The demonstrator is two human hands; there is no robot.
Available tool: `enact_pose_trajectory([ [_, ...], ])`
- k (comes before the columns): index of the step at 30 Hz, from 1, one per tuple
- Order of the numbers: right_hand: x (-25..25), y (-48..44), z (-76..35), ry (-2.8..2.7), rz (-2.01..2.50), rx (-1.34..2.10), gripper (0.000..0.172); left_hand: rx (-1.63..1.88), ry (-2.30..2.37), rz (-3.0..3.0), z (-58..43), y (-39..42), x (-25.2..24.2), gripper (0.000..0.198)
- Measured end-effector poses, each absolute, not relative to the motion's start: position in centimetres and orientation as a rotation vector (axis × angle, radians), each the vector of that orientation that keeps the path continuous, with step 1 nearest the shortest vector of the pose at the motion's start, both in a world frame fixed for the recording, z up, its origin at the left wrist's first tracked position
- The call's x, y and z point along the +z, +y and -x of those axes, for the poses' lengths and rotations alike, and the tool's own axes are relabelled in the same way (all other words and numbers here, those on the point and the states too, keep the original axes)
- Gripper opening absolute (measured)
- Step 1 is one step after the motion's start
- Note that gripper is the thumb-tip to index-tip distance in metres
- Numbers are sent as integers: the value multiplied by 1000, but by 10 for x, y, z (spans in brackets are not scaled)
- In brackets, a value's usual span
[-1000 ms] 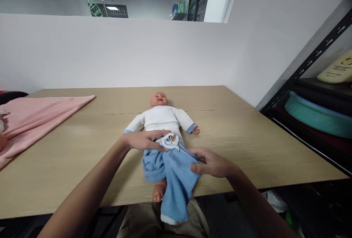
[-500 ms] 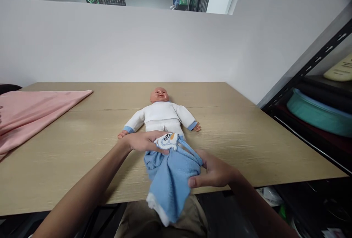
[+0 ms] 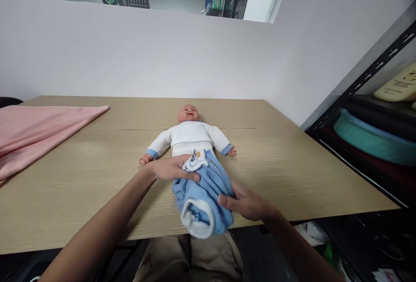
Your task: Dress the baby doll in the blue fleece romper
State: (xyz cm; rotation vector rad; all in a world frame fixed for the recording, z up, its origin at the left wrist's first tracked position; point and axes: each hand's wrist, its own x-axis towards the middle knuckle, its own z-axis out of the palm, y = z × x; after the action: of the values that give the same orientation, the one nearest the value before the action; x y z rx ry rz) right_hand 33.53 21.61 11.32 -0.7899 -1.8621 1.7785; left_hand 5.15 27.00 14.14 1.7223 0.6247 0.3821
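Observation:
On its back on the table lies a baby doll [image 3: 189, 114], head away from me, in a white top [image 3: 191, 132] with blue cuffs. Fuzzy blue baby pants [image 3: 208, 186] cover the place of the doll's legs, with a penguin-like patch near the top. One white-edged leg opening [image 3: 199, 225] faces me over the table's front edge. My left hand [image 3: 175, 169] grips the pants' upper left side, thumb on top. At their right side my right hand [image 3: 243, 201] holds the fabric, thumb across the front. The doll's legs and most of my fingertips are hidden.
A pink cloth [image 3: 42, 132] lies at the left on the wooden table [image 3: 107, 186]. A white partition [image 3: 146, 52] stands behind it. At the right, a black shelf rack [image 3: 354, 89] holds a teal item [image 3: 373, 141] and a pale yellow bottle [image 3: 398, 84].
The upper right edge of the pants has moved up toward the doll's waist. The hanging leg has lifted and its white opening now faces me. My right hand has shifted slightly left.

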Motion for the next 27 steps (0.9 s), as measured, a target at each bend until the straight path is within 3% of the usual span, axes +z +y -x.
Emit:
enact_pose_trajectory([
  [5,105,216,-327,-1668,697,1916,74,350,721,-1806,-60,263,152,48],
  [11,92,207,-317,-1349,739,1875,57,364,688,-1696,-52,264,147,78],
  [14,103,198,-312,-1476,766,1759,66,267,643,-1662,-54,260,149,72],
  [16,111,193,-308,-1539,864,1608,66,243,692,-1658,-60,253,155,57],
  [18,115,191,-304,-1542,1021,1353,52,303,801,-1674,-66,247,162,48],
  [22,115,189,-302,-1643,1240,788,33,446,917,-1718,-76,236,171,45],
  [27,125,186,-304,-1838,1512,419,28,431,1086,-1774,-86,217,172,30],
])
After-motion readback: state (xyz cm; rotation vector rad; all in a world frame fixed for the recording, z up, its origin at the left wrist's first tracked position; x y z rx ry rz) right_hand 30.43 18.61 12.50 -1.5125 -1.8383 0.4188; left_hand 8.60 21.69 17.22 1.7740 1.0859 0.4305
